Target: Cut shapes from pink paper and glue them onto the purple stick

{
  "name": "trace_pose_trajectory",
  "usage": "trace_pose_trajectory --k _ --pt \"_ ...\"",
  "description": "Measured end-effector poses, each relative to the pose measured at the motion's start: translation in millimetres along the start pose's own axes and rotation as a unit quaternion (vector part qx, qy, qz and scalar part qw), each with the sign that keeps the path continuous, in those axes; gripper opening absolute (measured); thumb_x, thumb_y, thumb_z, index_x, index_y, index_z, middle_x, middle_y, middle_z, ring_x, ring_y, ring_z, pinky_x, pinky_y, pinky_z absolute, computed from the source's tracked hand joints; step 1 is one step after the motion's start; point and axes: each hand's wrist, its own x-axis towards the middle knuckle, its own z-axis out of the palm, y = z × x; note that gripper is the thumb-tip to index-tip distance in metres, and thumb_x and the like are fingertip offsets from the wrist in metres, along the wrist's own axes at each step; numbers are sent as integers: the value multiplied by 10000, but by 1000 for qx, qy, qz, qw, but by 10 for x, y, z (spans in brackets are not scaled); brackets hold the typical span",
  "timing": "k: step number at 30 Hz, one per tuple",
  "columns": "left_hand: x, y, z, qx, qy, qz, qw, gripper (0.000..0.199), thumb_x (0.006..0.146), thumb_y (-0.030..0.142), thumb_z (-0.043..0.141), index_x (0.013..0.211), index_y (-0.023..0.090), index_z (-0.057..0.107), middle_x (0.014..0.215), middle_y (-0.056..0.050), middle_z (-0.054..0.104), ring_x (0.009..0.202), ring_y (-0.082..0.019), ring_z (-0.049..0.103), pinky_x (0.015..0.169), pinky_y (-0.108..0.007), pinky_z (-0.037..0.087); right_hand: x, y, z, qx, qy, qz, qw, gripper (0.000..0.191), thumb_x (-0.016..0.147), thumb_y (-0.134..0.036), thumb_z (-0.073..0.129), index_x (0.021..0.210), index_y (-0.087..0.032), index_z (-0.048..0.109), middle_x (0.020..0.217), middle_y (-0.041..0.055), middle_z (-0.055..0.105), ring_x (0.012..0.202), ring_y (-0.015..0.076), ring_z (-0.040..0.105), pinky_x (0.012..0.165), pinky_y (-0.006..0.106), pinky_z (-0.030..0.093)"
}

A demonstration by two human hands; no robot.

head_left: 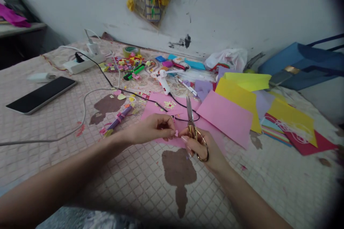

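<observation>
Scissors [190,109] in right hand [212,151], pink scrap [176,133] in left [152,128]

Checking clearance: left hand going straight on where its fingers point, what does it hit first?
Likely the right hand, fingertips first: it holds the scissors just across from the left hand and its small pink piece. Depth is unclear in this one view.

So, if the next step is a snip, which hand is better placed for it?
Probably the right hand: it holds the gold-handled scissors, pointing away from the person. The left hand appears to pinch a small pink piece close by, so it seems better suited to steadying.
</observation>
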Motion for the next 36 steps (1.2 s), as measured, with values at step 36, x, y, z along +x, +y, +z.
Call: trace_pose_trajectory --k 36 --pt "0 -47 -14 -59 0 -44 997 120 774 220 630 767 112 578 706 -7 632 636 -80 593 643 -226 493 16 -3 -51 -35 -46 37 998 309 852 -451 480 728 -170 510 488 -68 407 401 69 388 399 197 305"
